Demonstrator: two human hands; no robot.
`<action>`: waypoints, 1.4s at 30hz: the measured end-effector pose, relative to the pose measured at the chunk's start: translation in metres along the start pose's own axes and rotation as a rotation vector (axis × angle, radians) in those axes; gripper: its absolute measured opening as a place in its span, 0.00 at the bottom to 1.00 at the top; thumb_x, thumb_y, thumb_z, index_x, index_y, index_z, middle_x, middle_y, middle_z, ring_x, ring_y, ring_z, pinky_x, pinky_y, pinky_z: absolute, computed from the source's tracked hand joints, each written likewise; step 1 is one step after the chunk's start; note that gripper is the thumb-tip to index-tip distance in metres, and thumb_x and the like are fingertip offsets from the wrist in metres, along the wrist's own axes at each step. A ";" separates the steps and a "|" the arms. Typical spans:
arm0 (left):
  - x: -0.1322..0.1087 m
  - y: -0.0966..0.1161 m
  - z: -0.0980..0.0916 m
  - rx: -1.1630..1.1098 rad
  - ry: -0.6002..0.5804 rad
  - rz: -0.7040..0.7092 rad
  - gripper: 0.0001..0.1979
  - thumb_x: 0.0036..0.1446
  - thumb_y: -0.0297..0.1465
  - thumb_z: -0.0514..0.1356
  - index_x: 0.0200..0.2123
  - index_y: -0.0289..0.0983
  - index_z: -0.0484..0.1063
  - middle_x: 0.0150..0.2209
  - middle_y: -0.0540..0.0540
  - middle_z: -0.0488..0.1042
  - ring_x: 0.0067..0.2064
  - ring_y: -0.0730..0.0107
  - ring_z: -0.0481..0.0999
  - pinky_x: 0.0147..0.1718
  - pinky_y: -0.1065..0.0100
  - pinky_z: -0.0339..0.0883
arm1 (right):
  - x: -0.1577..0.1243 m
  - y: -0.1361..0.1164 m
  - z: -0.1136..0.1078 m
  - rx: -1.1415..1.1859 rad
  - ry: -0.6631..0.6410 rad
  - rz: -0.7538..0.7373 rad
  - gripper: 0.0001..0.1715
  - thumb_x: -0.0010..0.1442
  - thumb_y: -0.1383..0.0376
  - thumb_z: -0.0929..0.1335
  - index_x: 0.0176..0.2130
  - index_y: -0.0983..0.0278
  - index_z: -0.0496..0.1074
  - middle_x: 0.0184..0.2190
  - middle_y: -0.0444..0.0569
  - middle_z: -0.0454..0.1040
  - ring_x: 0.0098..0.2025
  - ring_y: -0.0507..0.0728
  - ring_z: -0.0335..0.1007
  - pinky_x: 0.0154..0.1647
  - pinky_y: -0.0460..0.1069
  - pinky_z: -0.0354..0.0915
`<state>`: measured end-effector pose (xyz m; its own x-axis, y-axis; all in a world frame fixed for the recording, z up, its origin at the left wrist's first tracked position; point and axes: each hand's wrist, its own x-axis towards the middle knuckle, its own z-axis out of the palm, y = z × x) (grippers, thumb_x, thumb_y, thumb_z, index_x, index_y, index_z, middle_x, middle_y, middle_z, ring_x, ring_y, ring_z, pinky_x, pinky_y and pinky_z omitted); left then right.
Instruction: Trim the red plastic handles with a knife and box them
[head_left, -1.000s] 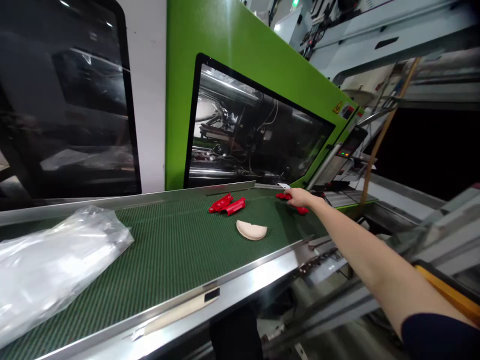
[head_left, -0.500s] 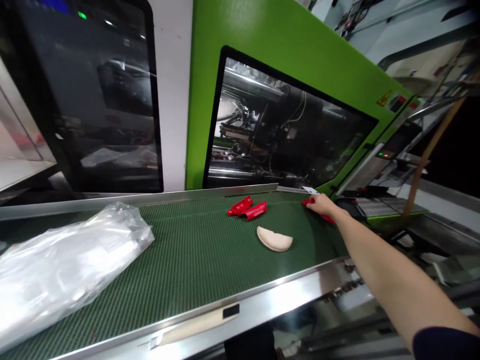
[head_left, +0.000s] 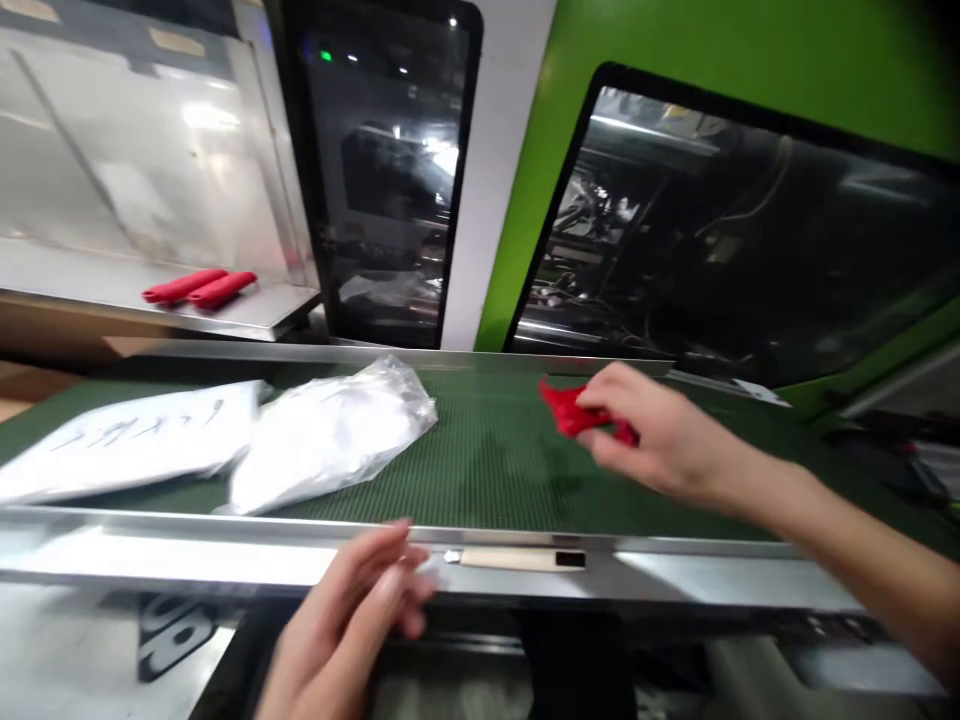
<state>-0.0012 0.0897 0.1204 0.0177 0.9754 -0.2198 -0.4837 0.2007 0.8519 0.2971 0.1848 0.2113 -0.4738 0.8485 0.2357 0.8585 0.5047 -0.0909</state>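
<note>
Irregular red plastic part [head_left: 564, 408] clamped between right hand [head_left: 664, 435] thumb and fingers, green ribbed belt [head_left: 465, 465] below them; probably light, stiff, kinda slippery, best pinched mid-body. Left hand [head_left: 349, 615] loosely curled, nothing gripped.

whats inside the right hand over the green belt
Red plastic shows in the right hand, jutting out toward the picture's left. The rest is covered by the hand, so the number of pieces cannot be told.
</note>
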 end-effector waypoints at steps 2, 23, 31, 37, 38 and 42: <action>0.006 0.007 0.021 -0.289 -0.100 -0.168 0.19 0.60 0.42 0.63 0.51 0.41 0.71 0.46 0.43 0.75 0.40 0.65 0.75 0.35 0.69 0.72 | 0.003 -0.067 0.008 0.135 -0.030 -0.296 0.12 0.66 0.63 0.62 0.46 0.62 0.71 0.41 0.50 0.69 0.37 0.52 0.67 0.36 0.46 0.67; -0.076 -0.012 -0.037 -0.087 -0.047 -0.287 0.15 0.63 0.43 0.56 0.50 0.45 0.63 0.33 0.50 0.68 0.22 0.77 0.64 0.17 0.77 0.54 | 0.001 -0.078 0.091 -0.051 0.162 -0.208 0.14 0.67 0.67 0.62 0.50 0.68 0.70 0.47 0.57 0.74 0.49 0.61 0.70 0.53 0.59 0.66; -0.081 -0.033 -0.037 0.069 -0.084 -0.366 0.12 0.62 0.41 0.57 0.35 0.38 0.63 0.20 0.52 0.67 0.18 0.79 0.57 0.17 0.79 0.51 | -0.075 -0.116 0.118 -0.122 0.187 -0.291 0.20 0.64 0.71 0.64 0.55 0.71 0.69 0.47 0.60 0.74 0.48 0.64 0.69 0.50 0.59 0.68; -0.088 -0.032 -0.033 0.116 -0.074 -0.350 0.10 0.63 0.40 0.56 0.38 0.39 0.63 0.17 0.53 0.65 0.18 0.79 0.57 0.17 0.80 0.51 | -0.079 -0.123 0.133 -0.100 0.240 -0.207 0.17 0.63 0.72 0.65 0.51 0.66 0.73 0.35 0.55 0.73 0.38 0.62 0.67 0.36 0.57 0.65; -0.090 -0.032 -0.033 0.103 -0.070 -0.355 0.10 0.63 0.40 0.56 0.37 0.39 0.64 0.18 0.53 0.65 0.18 0.79 0.57 0.17 0.79 0.51 | -0.082 -0.129 0.129 -0.068 0.246 -0.217 0.19 0.63 0.74 0.65 0.53 0.66 0.72 0.36 0.55 0.73 0.39 0.61 0.67 0.37 0.56 0.66; -0.097 -0.032 -0.032 0.044 -0.004 -0.388 0.14 0.62 0.45 0.55 0.38 0.39 0.67 0.22 0.51 0.66 0.20 0.76 0.59 0.16 0.77 0.52 | -0.094 -0.160 0.109 0.303 0.229 -0.215 0.32 0.63 0.78 0.64 0.64 0.64 0.61 0.48 0.54 0.73 0.47 0.56 0.70 0.45 0.51 0.70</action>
<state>-0.0157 -0.0147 0.0991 0.1952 0.8263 -0.5283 -0.4019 0.5588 0.7254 0.1824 0.0417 0.0986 -0.5509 0.6788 0.4855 0.6324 0.7191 -0.2879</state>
